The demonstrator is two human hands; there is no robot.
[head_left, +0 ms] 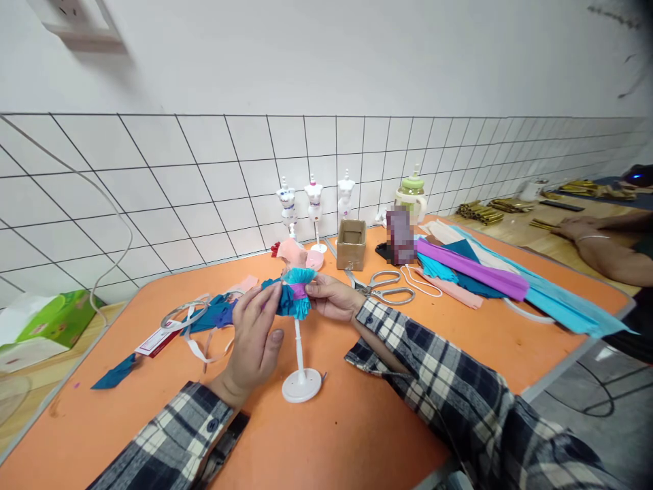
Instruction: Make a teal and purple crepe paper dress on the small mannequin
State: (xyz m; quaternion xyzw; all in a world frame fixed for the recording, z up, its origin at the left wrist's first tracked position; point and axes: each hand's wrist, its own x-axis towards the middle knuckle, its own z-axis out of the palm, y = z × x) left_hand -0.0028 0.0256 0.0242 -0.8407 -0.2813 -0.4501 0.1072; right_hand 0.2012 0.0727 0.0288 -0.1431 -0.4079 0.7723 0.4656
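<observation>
A small white dress form stands upright on its round base in front of me. Its torso is wrapped in a light blue crinkled-paper dress with a purple band round the waist. My right hand pinches the right side of the band between thumb and fingers. On the other side, my left hand has its fingers stretched out along the dress's left edge, thumb apart. Those fingers partly cover darker blue paper there; whether they press on it I cannot tell.
Scissors lie right of my hands, near a brown box. Paper strips and a purple roll cover the table's right. Ribbons and tape rings lie left. More dress forms stand by the wall. Another person's hand rests far right.
</observation>
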